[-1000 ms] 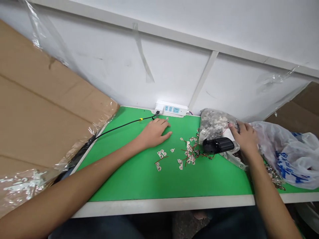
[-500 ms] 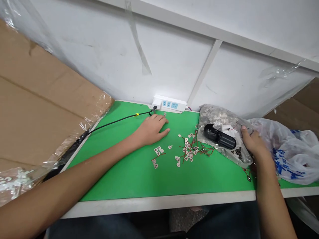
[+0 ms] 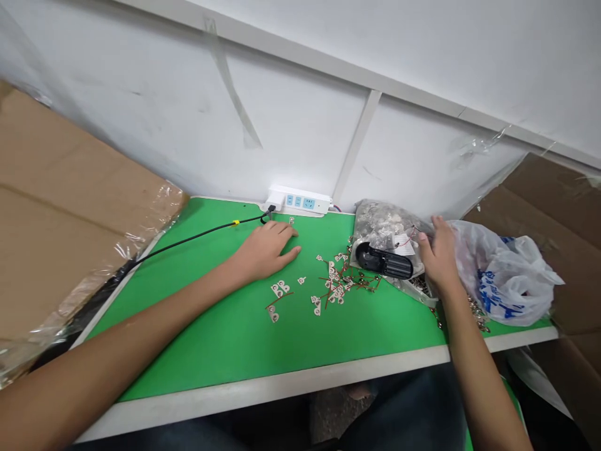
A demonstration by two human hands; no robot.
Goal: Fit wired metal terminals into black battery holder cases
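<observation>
My left hand lies palm down on the green tabletop, fingers apart, just in front of the white power strip. Over the right edge of the clear bag, my right hand has its thumb and fingers spread, with nothing visible in its grip. A black plastic housing rests on that bag, with thin wires near it. Small metal contact plates, some with red-brown wires, form a loose pile between the hands. A few more plates lie nearer my left hand.
A black cable runs from the power strip to the table's left edge. Cardboard wrapped in clear film stands at the left, with more cardboard at the right. A white plastic bag with blue print sits at the right end.
The view has shifted to the right. My right hand has opened, its fingers now raised and spread at the bag's edge. My left hand stays on the table.
</observation>
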